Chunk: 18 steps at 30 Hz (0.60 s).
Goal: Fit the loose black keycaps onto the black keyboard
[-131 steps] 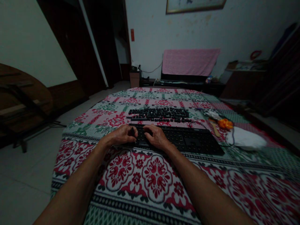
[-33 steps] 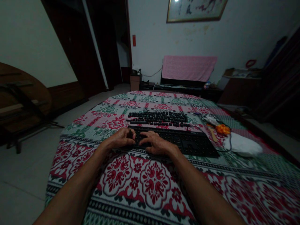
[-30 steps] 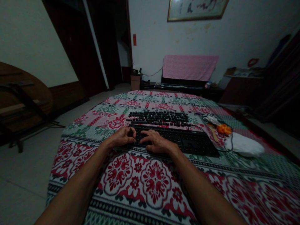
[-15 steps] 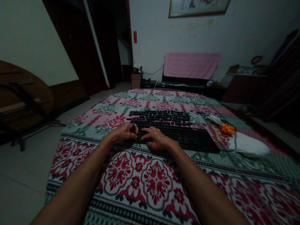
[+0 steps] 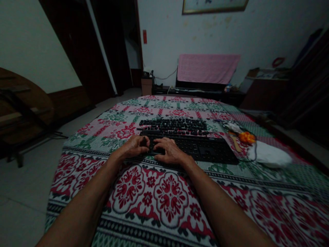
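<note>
A black keyboard (image 5: pixel 205 151) lies on the patterned cloth in front of me, many of its key positions looking bare of caps. My left hand (image 5: pixel 135 145) is curled around its left end, thumb toward the front and fingers behind. Over the left part of the keyboard, my right hand (image 5: pixel 168 150) has its thumb and fingers apart, fingertips on or just above the surface. Anything small under those fingertips is too dark to make out. Behind the keyboard, loose black keycaps (image 5: pixel 174 125) are laid out in rows.
To the right lie an orange bundle (image 5: pixel 247 137), a flat wooden-coloured tool (image 5: pixel 235 143), a white cloth or bag (image 5: pixel 269 155) and a dark cable. The floral cloth (image 5: pixel 154 192) covers the table. A pink towel (image 5: pixel 208 68) hangs by the far wall.
The view has shifted slightly. My right thumb and fingers have spread a little wider over the keyboard; my left hand stays at its left end.
</note>
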Each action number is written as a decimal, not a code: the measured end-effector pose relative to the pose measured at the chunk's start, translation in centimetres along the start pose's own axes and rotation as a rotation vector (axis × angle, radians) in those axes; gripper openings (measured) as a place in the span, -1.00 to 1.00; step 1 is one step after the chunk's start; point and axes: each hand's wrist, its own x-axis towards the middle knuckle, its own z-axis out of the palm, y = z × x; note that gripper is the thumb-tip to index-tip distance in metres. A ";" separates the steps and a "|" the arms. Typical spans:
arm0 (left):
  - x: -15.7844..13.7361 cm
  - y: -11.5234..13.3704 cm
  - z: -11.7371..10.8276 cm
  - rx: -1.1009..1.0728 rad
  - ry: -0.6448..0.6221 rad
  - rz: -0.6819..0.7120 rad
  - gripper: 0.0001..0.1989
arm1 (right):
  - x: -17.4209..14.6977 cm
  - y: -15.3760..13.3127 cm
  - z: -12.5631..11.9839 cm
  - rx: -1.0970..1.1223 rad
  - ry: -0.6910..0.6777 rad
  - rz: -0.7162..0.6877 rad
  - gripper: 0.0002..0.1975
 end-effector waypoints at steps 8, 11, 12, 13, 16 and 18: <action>-0.1 -0.6 0.2 -0.026 0.008 -0.002 -0.86 | 0.2 -0.4 0.3 0.011 0.065 0.050 -0.73; 0.1 -1.0 0.2 0.004 0.010 -0.003 -0.84 | 0.2 -0.3 0.4 0.012 0.066 0.040 -0.72; 0.1 -1.1 0.1 0.015 0.010 0.003 -0.83 | 0.1 -0.3 0.4 0.009 0.066 0.038 -0.73; 0.1 -1.3 0.1 0.010 0.008 0.011 -0.83 | 0.1 -0.2 0.4 0.004 0.064 0.038 -0.73; 0.2 -1.9 0.1 -0.105 -0.022 0.008 -0.81 | 0.1 0.0 0.6 -0.012 0.064 0.037 -0.74; 0.2 -2.2 0.1 -0.207 -0.045 -0.014 -0.80 | 0.1 0.2 0.8 -0.018 0.070 0.029 -0.73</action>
